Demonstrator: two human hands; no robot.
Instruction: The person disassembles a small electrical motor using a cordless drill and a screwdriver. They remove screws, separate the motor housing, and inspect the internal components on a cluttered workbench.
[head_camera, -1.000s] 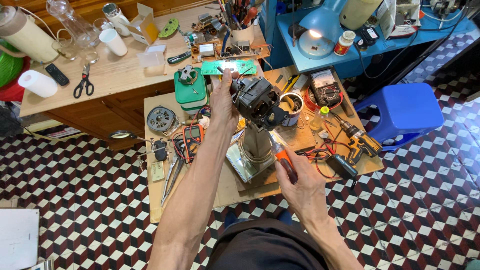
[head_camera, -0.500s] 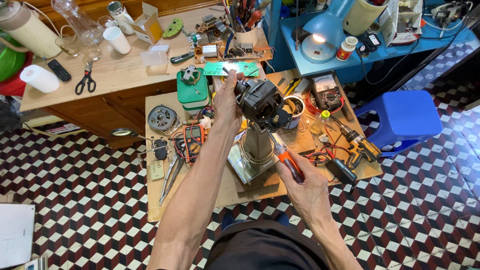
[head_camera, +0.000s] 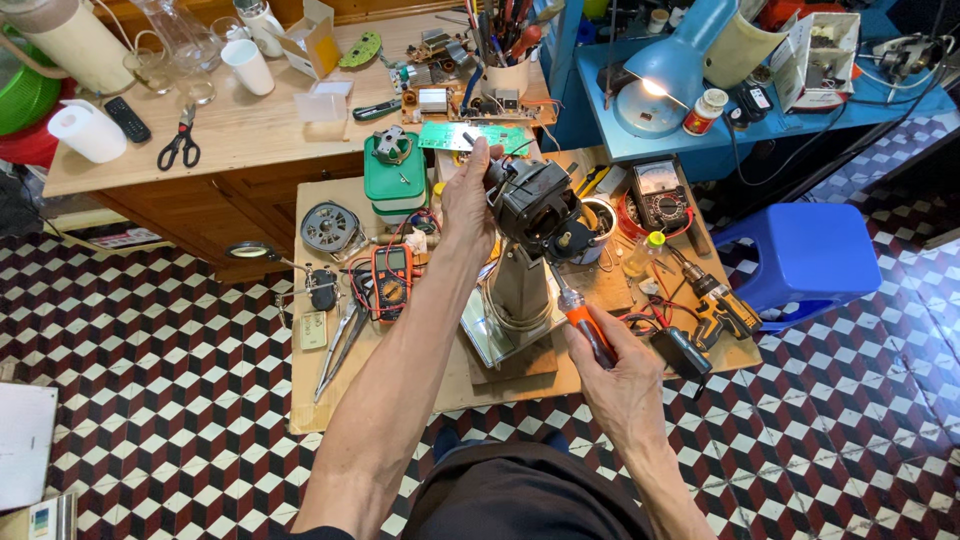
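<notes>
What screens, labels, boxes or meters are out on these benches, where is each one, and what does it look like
Digital multimeter: low bench, beside the left forearm; orange-edged, dark face, grey screen.
Analog meter: low bench, right of the motor head; black case, pale dial.
Small jar: blue table, by the lamp; white lid, red label.
Cardboard box: wooden desk, open, tan and white.
Remote control: wooden desk, left; black.

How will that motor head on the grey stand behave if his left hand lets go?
Probably top-heavy: the dark motor head sits atop a narrow grey stand. It looks dense for its size. The left hand steadying it suggests it could tip.
</notes>
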